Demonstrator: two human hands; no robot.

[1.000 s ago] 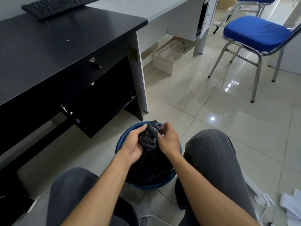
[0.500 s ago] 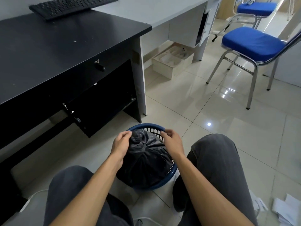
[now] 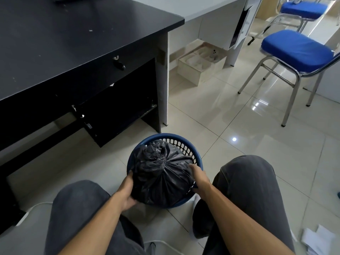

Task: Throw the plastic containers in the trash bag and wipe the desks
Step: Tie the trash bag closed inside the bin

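A black trash bag (image 3: pixel 161 173), knotted shut at its top, sits in a round blue basket (image 3: pixel 165 135) on the tiled floor between my knees. My left hand (image 3: pixel 127 192) curls round the bag's lower left side at the basket's rim. My right hand (image 3: pixel 199 178) grips the bag's right side, fingers on the plastic and thumb lower by the rim. No plastic containers are visible; the bag's contents are hidden. The black desk (image 3: pixel 73 39) stands at the left, a grey desk (image 3: pixel 193 6) behind it.
A blue padded chair (image 3: pixel 296 50) with metal legs stands at the right, another behind it. An open cardboard box (image 3: pixel 200 61) lies under the grey desk. Loose papers (image 3: pixel 320 240) lie on the floor at the lower right. A white cable (image 3: pixel 33 208) runs by my left knee.
Both hands left the bag's knot and slid down its sides to the basket's rim. The knot now stands free. The camera moved closer to the desk.
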